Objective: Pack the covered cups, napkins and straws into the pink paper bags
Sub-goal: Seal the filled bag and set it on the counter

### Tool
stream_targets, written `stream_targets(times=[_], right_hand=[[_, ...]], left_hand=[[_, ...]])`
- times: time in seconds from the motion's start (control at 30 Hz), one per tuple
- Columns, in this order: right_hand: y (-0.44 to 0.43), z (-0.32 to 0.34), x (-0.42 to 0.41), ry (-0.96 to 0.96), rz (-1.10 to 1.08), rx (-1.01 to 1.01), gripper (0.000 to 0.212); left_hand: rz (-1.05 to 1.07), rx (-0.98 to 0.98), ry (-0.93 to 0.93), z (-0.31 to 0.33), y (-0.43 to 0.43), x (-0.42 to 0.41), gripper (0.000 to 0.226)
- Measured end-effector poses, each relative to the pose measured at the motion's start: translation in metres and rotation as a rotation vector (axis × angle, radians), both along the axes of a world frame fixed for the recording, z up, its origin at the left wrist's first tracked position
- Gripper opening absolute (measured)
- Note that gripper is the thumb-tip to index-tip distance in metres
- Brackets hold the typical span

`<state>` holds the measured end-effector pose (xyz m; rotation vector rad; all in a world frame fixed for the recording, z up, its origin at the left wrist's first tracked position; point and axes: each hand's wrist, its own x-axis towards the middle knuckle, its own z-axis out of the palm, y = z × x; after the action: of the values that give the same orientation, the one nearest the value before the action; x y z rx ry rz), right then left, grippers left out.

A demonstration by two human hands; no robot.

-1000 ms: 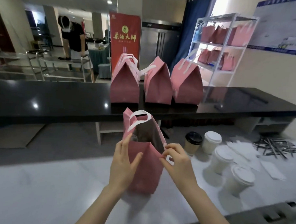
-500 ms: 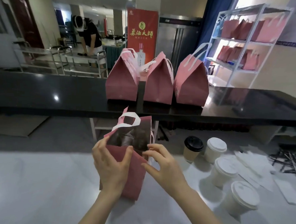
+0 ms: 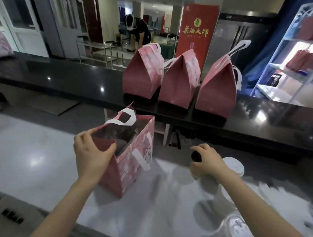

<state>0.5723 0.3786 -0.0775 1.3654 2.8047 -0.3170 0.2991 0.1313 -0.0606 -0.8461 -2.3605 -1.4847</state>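
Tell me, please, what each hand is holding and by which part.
The left hand pinches the open pink paper bag by the near rim of its mouth. The right hand grips the black-lidded cup from above, around its lid.

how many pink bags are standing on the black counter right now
3, in a row: left bag, middle bag, right bag, all folded shut. A fourth, open bag stands on the white table below, its rim held by the left hand. Any behind them would be hidden.
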Motion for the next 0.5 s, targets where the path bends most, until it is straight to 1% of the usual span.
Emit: stream_targets(times=[0.07,0.17,0.3,0.37,0.5], right_hand=[[0.018,-0.006,0.006,-0.099,0.014,-0.011,0.069],[0.033,-0.016,0.011,-0.168,0.023,-0.041,0.075],[0.043,-0.024,0.012,-0.147,0.039,-0.055,0.071],[0.047,-0.024,0.011,-0.141,0.031,-0.03,0.069],[0.044,-0.025,0.008,-0.195,0.047,0.062,0.073]], left_hand=[[0.004,-0.013,0.02,0.001,0.002,0.001,0.062],[0.013,0.006,0.027,0.0,0.003,0.004,0.056],[0.032,0.02,-0.007,-0.002,0.005,0.006,0.053],[0.038,0.021,-0.027,-0.002,0.006,0.006,0.054],[0.006,0.031,-0.032,-0.001,0.007,0.004,0.051]])
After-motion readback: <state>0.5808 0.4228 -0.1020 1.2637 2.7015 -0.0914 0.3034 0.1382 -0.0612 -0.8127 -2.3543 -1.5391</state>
